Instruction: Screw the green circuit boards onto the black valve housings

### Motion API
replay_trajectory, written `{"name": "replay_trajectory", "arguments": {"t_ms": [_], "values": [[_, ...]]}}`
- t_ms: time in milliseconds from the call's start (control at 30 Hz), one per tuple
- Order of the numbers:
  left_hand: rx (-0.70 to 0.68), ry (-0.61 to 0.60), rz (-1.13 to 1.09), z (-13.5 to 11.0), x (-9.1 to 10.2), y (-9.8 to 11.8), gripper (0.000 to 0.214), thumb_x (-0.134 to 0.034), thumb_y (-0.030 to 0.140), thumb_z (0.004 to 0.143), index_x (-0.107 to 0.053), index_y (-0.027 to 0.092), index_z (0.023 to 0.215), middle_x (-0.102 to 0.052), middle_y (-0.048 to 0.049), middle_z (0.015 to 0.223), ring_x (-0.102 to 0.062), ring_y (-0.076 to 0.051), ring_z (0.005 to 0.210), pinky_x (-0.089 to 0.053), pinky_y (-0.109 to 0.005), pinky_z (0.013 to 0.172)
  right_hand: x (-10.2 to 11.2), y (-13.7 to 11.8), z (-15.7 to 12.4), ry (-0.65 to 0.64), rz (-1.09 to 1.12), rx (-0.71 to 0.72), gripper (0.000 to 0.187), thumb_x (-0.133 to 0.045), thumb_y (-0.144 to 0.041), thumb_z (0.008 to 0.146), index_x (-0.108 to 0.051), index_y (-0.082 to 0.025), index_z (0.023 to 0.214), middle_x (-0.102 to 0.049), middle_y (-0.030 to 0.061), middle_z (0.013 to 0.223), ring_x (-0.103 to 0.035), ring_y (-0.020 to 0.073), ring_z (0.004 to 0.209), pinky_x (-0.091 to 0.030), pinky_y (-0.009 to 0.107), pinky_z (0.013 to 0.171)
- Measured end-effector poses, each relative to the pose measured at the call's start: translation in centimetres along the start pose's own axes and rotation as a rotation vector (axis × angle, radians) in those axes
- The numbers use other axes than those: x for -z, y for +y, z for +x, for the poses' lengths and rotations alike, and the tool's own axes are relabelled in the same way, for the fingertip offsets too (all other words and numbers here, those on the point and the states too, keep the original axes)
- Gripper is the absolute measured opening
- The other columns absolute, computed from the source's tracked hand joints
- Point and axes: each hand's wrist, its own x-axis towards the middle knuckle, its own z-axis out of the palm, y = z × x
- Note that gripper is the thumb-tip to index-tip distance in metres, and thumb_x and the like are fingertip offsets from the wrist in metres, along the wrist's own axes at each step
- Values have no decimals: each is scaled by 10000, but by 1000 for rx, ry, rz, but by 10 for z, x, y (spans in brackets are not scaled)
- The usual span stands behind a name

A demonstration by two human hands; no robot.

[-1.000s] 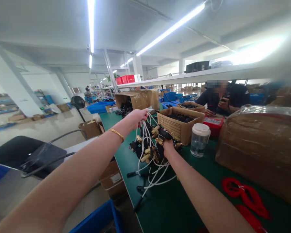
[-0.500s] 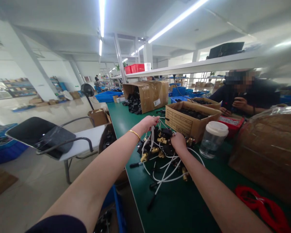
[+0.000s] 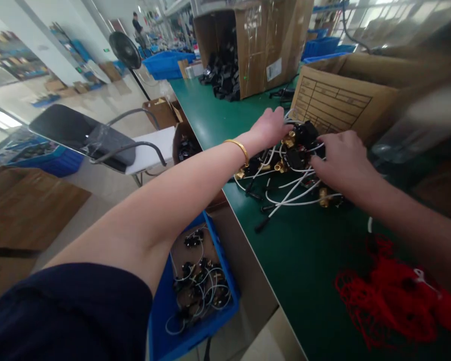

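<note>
A tangled pile of black parts with brass fittings (image 3: pixel 281 166) and white cables (image 3: pixel 291 196) lies on the green table. Several cables end in black tips. My left hand (image 3: pixel 271 126), below a gold bangle (image 3: pixel 237 150), is closed at the far side of the pile, with white cables at its fingertips. Its grip is partly hidden. At the pile's right side is my right hand (image 3: pixel 344 158), thumb and fingers apart around a black part's edge and a white cable. Between the hands sits a black part with a brass fitting (image 3: pixel 306 133).
Behind the pile stands a cardboard box (image 3: pixel 334 103); a larger box (image 3: pixel 274 45) spills black pieces. Red netting (image 3: pixel 394 301) lies front right. Below the table edge, a blue bin (image 3: pixel 225 271) holds similar cabled parts. A chair (image 3: pixel 150 140) stands left. A clear bottle (image 3: pixel 393 143) is blurred.
My view has tilted down and moved closer, bringing the blue bin into view. My left hand has lowered with the cables toward the pile; my right hand's fingers have spread.
</note>
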Motion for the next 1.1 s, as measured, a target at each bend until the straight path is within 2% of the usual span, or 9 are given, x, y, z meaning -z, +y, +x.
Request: {"name": "replay_trajectory", "arguments": {"t_ms": [200, 367, 433, 533, 633, 767, 900, 1000, 1100], "values": [[-59, 195, 191, -29, -7, 0, 405, -498, 360, 1000, -574, 61, 1262, -468, -208, 1376, -444, -368, 1298, -351, -471, 1094, 31, 24, -54, 55, -177, 242, 337, -432, -317, 926, -604, -218, 1198, -540, 208, 1198, -472, 406, 1192, -401, 597, 988], [30, 277, 171, -60, 1, 9, 428, -442, 482, 1001, -616, 158, 1220, -519, -187, 1313, -500, -399, 1191, -490, -523, 897, 29, 52, -84, 99, -178, 161, 259, -465, -270, 899, -626, -187, 1083, -580, 176, 1033, -552, 368, 1040, -474, 513, 886], [39, 359, 173, -77, 4, 16, 426, -481, 469, 988, -597, 166, 1264, -522, -195, 1331, -500, -401, 1182, -473, -552, 918, 28, 62, -91, 95, -104, 106, 245, -478, -217, 897, -626, -169, 1087, -587, 163, 1075, -562, 340, 1058, -480, 476, 887], [-126, 465, 103, -100, -3, 28, 311, -528, 324, 980, -606, 193, 1250, -550, -157, 1339, -470, -344, 1219, -418, -517, 1004, 35, 70, -100, 63, -48, 1, 258, -486, -147, 900, -624, -184, 1114, -598, 133, 1138, -559, 299, 1088, -465, 429, 890], [-377, 214, 61, -123, -23, 50, 183, -516, 289, 984, -697, 263, 968, -694, -53, 1044, -532, -278, 1083, -398, -467, 951, 45, 65, -109, -38, -63, -79, 317, -524, -118, 882, -619, -217, 1167, -613, 103, 1181, -547, 292, 1105, -435, 427, 898], [-339, -22, 87, -145, -52, 85, 219, -637, 287, 891, -686, 277, 1104, -707, -60, 1095, -533, -310, 1122, -392, -470, 928, 46, 47, -112, -194, -92, -105, 626, -677, -174, 824, -475, -245, 1412, -552, 124, 1338, -530, 309, 1173, -409, 439, 958], [-213, -39, 49, -151, -60, 97, 243, -575, 394, 931, -716, 274, 1088, -716, -79, 1087, -520, -347, 1176, -329, -546, 1022, 36, 37, -100, -219, -171, -169, 690, -797, -224, 754, -508, -202, 1379, -605, 167, 1198, -581, 350, 1087, -423, 457, 912], [-119, -40, -98, -149, -51, 88, 379, -389, 414, 1004, -712, 270, 1142, -712, -81, 1168, -478, -341, 1260, -268, -571, 1096, 39, 30, -93, -167, -189, -182, 566, -818, -255, 738, -580, -208, 1250, -616, 142, 1093, -600, 346, 1013, -432, 442, 859], [-60, -99, -193, -143, -41, 71, 450, -305, 386, 1008, -712, 289, 1173, -717, -60, 1219, -516, -331, 1253, -371, -525, 1051, 54, 15, -96, -108, -200, -125, 487, -766, -189, 770, -585, -254, 1217, -582, 113, 1121, -565, 328, 1059, -406, 431, 884]]}}
